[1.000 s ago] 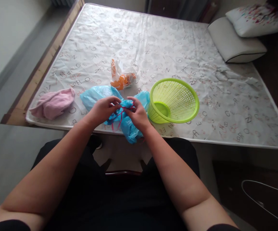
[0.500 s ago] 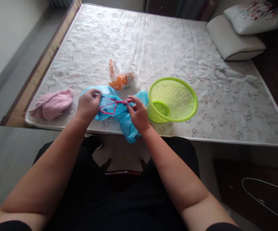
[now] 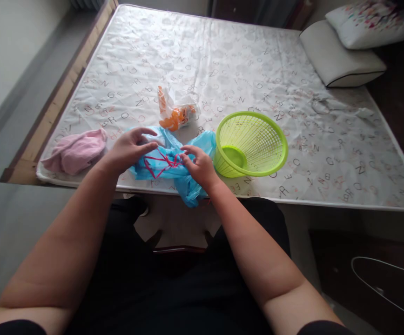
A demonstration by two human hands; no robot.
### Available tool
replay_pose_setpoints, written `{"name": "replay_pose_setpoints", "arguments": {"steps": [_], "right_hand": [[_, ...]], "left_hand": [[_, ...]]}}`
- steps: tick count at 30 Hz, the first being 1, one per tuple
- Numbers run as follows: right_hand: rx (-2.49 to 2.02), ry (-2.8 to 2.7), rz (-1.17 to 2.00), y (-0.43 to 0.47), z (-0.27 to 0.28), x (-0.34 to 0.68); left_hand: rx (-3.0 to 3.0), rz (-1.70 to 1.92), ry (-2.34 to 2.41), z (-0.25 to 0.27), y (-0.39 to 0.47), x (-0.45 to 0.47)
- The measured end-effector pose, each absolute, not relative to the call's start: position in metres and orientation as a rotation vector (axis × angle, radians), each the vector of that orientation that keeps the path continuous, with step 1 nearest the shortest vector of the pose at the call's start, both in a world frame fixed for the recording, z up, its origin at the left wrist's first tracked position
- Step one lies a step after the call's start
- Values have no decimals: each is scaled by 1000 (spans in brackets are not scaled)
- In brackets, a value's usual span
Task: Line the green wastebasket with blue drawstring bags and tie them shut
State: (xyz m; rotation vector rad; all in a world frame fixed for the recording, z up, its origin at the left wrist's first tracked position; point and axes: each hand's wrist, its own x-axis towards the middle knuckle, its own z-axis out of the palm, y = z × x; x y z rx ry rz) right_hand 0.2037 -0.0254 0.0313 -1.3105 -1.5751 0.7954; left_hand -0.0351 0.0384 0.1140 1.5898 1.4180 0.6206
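A thin blue plastic bag [image 3: 167,173] with a red drawstring [image 3: 158,163] lies crumpled at the near edge of the mattress, part of it hanging over. Above the bag's left part is my left hand [image 3: 128,148], its thumb and fingers apart and nothing between them. My right hand [image 3: 200,166] is over the bag's right side. Its thumb and forefinger are slightly parted beside the end of the drawstring; whether they touch it is hard to see. Just right of this hand stands a green plastic basket [image 3: 232,173], tilted a little, with a mesh wall.
Behind the blue bag sits a clear bag with orange print [image 3: 177,116]. A folded pink cloth [image 3: 76,151] lies at the left corner of the letter-printed mattress [image 3: 146,46]. Two pillows [image 3: 341,58] are stacked at the far right. A white cable [image 3: 366,279] hangs at lower right.
My left hand has let go of the red drawstring and opened. The drawstring has sunk onto the bag. My right hand has moved slightly down and loosened its pinch.
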Motion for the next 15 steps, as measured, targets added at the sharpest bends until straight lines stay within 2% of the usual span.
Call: {"name": "replay_pose_setpoints", "arguments": {"steps": [3, 5, 8, 11, 15], "right_hand": [[-1286, -1640, 1021, -29, 36, 202], [-1295, -1758, 1056, -30, 36, 202], [-1444, -1825, 903, -29, 36, 203], [-1688, -1672, 721, -26, 36, 207], [-1810, -1636, 784, -24, 36, 212]], "left_hand": [[1450, 558, 1195, 122, 31, -29], [1424, 591, 1157, 123, 31, -31], [1514, 644, 1239, 118, 37, -42], [1745, 468, 1379, 111, 44, -55], [1889, 340, 1621, 109, 47, -59]]}}
